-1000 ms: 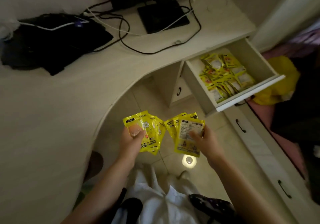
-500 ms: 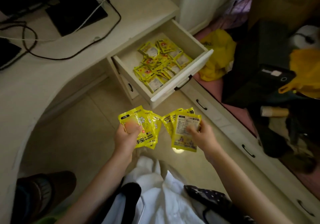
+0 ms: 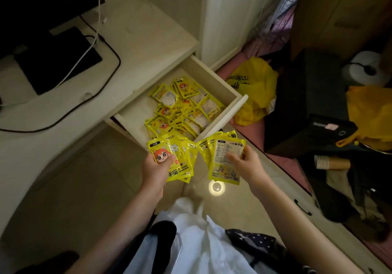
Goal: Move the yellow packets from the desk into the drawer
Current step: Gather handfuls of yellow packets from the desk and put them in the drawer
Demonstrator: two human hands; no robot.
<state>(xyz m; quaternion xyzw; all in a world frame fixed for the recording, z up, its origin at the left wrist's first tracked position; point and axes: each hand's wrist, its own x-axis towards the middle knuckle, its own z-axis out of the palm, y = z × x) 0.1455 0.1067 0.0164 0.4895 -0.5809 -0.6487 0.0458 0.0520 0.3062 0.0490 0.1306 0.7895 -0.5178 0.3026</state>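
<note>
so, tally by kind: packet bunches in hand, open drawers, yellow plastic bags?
Packet bunches in hand: 2, left bunch in left hand, right bunch in right hand
Open drawers: 1, drawer
Yellow plastic bags: 1, yellow bag
Total: 4

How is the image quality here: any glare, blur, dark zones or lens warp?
Head view: dim, warm light; monitor at top left lost in black. A bright lamp reflection glares off the floor tiles. Packets in the left hand and right hand are slightly soft, print partly readable. Wide-angle warp bends the desk edge.
</note>
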